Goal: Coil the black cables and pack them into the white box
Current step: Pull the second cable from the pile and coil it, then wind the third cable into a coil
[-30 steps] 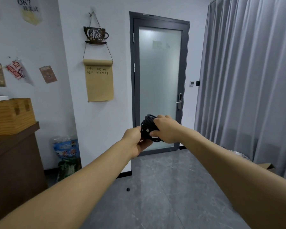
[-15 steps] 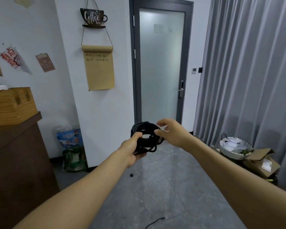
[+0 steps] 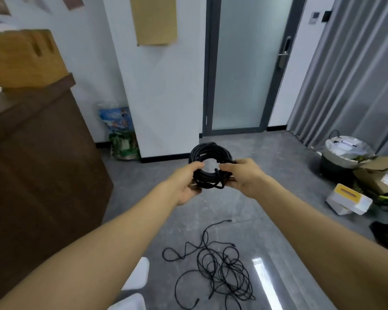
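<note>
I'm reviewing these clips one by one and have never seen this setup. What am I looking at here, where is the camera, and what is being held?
There is no machine: a person works with bare hands. The single picture comes from a wide-angle camera worn on the head, looking forward and down, so both forearms reach in from the bottom. The left hand and right hand together grip a coiled black cable, fingers curled round its ring. On the grey floor below lies a loose tangle of black cable, not yet coiled. A white object shows at the bottom edge; it may be the box, but too little is visible to tell. A glass door and grey curtain stand behind.
</note>
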